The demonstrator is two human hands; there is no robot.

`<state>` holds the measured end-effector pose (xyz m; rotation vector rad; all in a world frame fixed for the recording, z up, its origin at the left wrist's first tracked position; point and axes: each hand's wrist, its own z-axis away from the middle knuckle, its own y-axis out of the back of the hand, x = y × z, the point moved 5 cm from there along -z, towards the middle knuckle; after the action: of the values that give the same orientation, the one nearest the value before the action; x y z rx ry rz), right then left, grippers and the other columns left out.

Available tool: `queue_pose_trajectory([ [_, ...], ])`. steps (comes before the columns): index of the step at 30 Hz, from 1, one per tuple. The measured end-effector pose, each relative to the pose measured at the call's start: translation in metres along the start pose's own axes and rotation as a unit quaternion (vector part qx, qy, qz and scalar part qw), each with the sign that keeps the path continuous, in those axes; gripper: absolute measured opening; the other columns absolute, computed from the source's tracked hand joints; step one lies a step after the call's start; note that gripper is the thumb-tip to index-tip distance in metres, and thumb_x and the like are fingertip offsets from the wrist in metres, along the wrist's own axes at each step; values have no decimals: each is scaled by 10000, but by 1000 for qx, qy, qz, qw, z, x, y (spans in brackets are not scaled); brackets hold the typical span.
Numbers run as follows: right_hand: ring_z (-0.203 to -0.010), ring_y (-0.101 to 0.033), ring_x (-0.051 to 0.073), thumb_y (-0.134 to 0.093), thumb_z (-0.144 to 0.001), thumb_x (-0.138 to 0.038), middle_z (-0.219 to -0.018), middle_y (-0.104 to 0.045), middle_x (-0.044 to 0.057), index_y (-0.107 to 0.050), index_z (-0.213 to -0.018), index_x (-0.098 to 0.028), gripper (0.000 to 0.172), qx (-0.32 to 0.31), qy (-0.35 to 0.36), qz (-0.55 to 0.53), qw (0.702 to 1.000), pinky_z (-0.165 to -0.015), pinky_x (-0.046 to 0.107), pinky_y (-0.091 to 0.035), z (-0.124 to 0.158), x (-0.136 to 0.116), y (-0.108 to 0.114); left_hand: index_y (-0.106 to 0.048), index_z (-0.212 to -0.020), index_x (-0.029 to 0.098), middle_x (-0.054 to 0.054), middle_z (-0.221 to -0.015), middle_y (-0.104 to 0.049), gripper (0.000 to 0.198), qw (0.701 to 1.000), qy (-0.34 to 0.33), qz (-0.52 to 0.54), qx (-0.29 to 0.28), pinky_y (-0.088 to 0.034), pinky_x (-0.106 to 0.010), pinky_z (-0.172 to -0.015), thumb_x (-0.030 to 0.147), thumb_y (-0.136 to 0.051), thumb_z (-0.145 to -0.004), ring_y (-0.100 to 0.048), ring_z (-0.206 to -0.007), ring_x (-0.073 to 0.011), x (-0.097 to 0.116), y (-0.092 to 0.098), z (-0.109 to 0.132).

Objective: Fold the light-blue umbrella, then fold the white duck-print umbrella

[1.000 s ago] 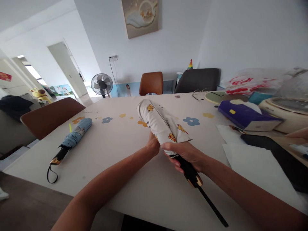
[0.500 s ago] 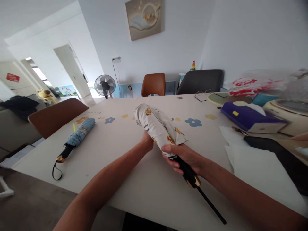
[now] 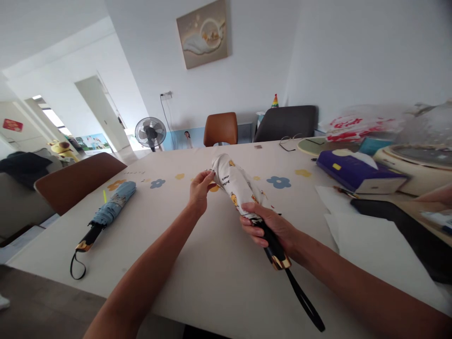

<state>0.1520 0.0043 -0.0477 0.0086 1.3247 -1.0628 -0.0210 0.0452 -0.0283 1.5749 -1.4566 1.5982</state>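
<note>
A white folding umbrella with yellow cartoon ducks and lettering is held tilted over the table, its canopy folded loosely. My right hand is wrapped round the canopy's lower end and the top of the black handle, which has gold trim. A black wrist strap hangs from the handle's end. Beside the canopy's upper left edge, my left hand pinches the fabric edge between thumb and fingers. To the left lies a blue folded umbrella with a black and gold handle and a strap loop.
On the white table, a purple tissue box, white paper, a black flat item and glasses lie to the right. Brown chairs and a dark chair stand around it. A fan is behind.
My left hand has come out from behind the canopy to its left edge, where it now pinches fabric. The canopy looks slimmer and has turned slightly. My right hand keeps its hold.
</note>
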Motion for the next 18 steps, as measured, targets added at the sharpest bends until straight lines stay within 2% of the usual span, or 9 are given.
queue_pose_trajectory([
  [5, -296, -258, 26, -519, -787, -365, -433, -360, -80, -394, -650, -182, 261, -19, -37, 0, 999, -258, 144, -294, 4, 3, -8, -551, -677, 159, 26, -682, -534, 187, 998, 17, 61, 6, -410, -224, -644, 283, -688, -649, -494, -640, -75, -6, 13, -12],
  [9, -289, -245, 20, -514, -789, -376, -419, -345, -81, -379, -628, -182, 286, -22, -40, -5, 999, -253, 135, -288, 6, 5, -10, -516, -656, 159, 41, -634, -510, 211, 993, 53, 101, -12, -400, -212, -612, 255, -703, -637, -473, -585, -61, -15, 14, -15],
  [16, -282, -250, 22, -501, -795, -375, -413, -341, -83, -373, -624, -184, 287, -19, -64, 2, 998, -246, 138, -283, 2, 5, -6, -536, -697, 161, 30, -662, -521, 211, 1000, 19, 19, -5, -418, -235, -643, 313, -679, -662, -490, -609, -73, -17, 19, -16],
  [18, -284, -260, 27, -500, -798, -358, -419, -352, -81, -386, -635, -182, 265, -1, -51, 6, 999, -248, 143, -286, 2, 4, -5, -551, -706, 160, 15, -704, -540, 200, 999, 9, -34, 34, -425, -244, -656, 319, -667, -667, -512, -652, -87, -18, 25, -17],
])
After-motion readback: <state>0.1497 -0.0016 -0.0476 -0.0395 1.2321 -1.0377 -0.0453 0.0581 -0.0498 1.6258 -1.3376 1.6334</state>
